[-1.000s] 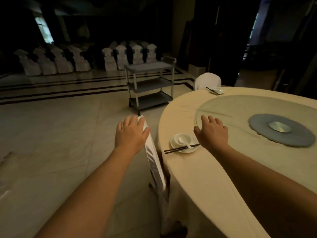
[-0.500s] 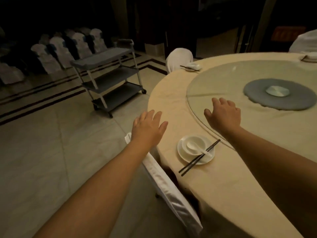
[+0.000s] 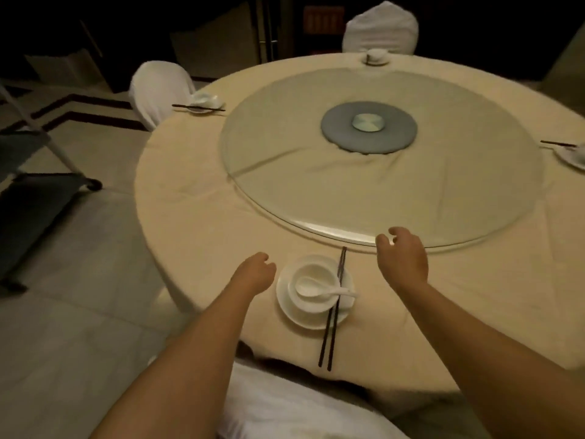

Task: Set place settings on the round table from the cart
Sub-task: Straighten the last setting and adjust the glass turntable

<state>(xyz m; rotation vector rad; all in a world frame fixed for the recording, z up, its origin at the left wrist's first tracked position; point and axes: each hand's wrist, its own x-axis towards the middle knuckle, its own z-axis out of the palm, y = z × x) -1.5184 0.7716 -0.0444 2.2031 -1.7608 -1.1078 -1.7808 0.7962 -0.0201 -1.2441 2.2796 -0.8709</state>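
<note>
A round table (image 3: 196, 217) with a cream cloth fills the view. Near its front edge sits a white plate (image 3: 286, 307) with a bowl (image 3: 311, 275) and a spoon (image 3: 319, 288) in it, and dark chopsticks (image 3: 334, 315) lie across the plate's right side. My left hand (image 3: 254, 275) hovers just left of the plate, fingers loosely curled, holding nothing. My right hand (image 3: 402, 258) hovers right of the chopsticks at the glass turntable's rim, fingers loosely curled and empty. Other settings lie at the far left (image 3: 201, 104), the far side (image 3: 375, 57) and the right edge (image 3: 569, 152).
A glass turntable (image 3: 285, 160) with a grey hub (image 3: 368, 126) covers the table's middle. White-covered chairs stand at the far left (image 3: 158, 90), the far side (image 3: 381, 28) and right below me (image 3: 285, 410). The grey cart (image 3: 34, 191) stands on the tiled floor at left.
The view has swung right, from the cart and floor onto the table. Both hands came in over the near setting, the left off the chair back, and their fingers have curled loosely.
</note>
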